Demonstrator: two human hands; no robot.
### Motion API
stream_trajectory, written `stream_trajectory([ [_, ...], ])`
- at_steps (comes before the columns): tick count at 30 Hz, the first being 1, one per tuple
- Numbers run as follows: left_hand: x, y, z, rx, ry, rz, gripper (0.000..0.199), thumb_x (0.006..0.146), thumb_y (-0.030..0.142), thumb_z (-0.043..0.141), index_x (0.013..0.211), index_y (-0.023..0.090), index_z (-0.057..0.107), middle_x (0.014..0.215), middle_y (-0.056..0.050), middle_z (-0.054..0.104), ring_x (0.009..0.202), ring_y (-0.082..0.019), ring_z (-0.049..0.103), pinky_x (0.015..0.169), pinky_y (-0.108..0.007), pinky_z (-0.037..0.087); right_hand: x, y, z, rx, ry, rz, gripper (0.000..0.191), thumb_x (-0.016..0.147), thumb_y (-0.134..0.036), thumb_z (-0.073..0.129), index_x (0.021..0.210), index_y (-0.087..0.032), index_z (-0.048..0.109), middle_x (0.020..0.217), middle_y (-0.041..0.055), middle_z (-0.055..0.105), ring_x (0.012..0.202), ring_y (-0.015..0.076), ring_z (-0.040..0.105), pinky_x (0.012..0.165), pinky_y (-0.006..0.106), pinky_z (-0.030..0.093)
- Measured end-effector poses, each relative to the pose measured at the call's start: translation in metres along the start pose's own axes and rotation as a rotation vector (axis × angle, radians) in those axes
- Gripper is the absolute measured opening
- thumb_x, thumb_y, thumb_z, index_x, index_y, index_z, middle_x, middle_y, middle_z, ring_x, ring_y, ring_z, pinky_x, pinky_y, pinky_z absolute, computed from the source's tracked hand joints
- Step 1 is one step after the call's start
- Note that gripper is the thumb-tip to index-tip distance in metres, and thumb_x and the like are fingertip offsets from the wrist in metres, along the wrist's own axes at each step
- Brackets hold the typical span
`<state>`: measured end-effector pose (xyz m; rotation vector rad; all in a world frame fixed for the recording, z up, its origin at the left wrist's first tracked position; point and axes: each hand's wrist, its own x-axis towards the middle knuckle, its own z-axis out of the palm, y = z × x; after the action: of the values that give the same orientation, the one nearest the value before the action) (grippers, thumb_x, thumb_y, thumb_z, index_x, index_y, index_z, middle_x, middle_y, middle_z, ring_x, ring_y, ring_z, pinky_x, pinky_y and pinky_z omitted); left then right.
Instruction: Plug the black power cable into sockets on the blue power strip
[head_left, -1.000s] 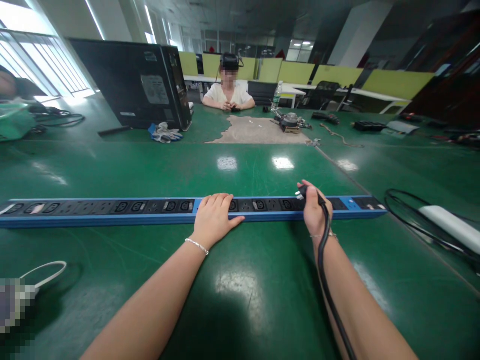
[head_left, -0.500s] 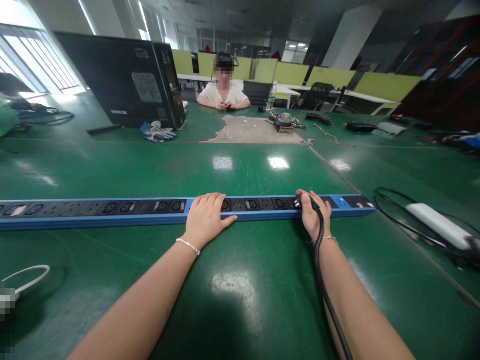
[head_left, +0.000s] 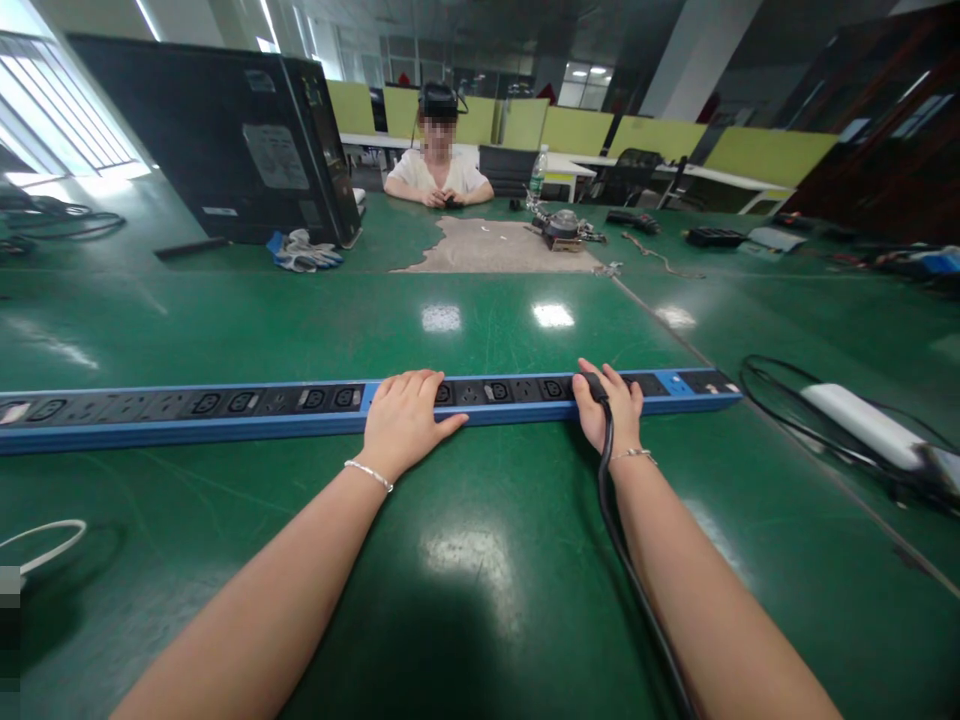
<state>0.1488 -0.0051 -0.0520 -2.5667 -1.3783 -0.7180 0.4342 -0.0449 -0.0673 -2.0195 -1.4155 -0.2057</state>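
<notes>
A long blue power strip (head_left: 225,428) with a row of black sockets lies across the green table. My left hand (head_left: 405,415) grips it near the middle, fingers over the far edge and thumb along the front side. Farther right, my right hand (head_left: 611,410) is closed around a black power plug (head_left: 595,386), which sits against the strip's sockets. My fingers and the plug body hide its pins, so I cannot tell how deep they go in. The plug's black cable (head_left: 611,520) runs down over my right forearm.
A white adapter block (head_left: 862,425) with black cords lies at the right. Across the table are a black computer case (head_left: 217,150), gloves (head_left: 304,252), a bottle (head_left: 538,172) and a seated person (head_left: 439,175). A white cable loop (head_left: 56,530) is at left.
My right hand has turned the plug from facing left to pointing down at the strip. The left hand keeps its place on the strip. The whole view has shifted slightly.
</notes>
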Motion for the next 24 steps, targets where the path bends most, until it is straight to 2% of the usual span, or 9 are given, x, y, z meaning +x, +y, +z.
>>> stream_trajectory([
  [7,-0.0007,-0.0007,0.0015,0.001,0.013,0.007,0.056,0.078,0.054,0.053,0.119,0.016,0.051,0.117,-0.013,0.060,0.111,-0.028,0.051,0.095,-0.042,0.035,-0.0055,-0.0029,-0.0033,-0.042,0.032,-0.037,0.039,0.088,-0.046,0.041,0.121,-0.032,0.056,0.127,-0.0006,0.057,0.130,0.0243,0.034,0.107,0.058,0.015],
  [16,-0.0005,-0.0008,0.0009,0.029,0.012,0.016,0.056,0.079,0.054,0.052,0.119,0.016,0.052,0.117,-0.013,0.060,0.110,-0.029,0.052,0.095,-0.042,0.035,-0.0093,-0.0024,-0.0010,-0.076,0.057,-0.043,0.041,0.088,-0.046,0.040,0.123,-0.031,0.055,0.127,0.0012,0.057,0.130,0.0256,0.034,0.105,0.059,0.018],
  [24,-0.0003,-0.0011,0.0012,0.034,0.024,0.018,0.055,0.078,0.055,0.053,0.119,0.018,0.052,0.116,-0.013,0.061,0.109,-0.029,0.053,0.094,-0.042,0.036,-0.0089,0.0001,0.0033,-0.056,0.062,-0.038,0.040,0.088,-0.046,0.038,0.120,-0.029,0.056,0.121,0.0040,0.061,0.122,0.0215,0.045,0.106,0.055,0.014],
])
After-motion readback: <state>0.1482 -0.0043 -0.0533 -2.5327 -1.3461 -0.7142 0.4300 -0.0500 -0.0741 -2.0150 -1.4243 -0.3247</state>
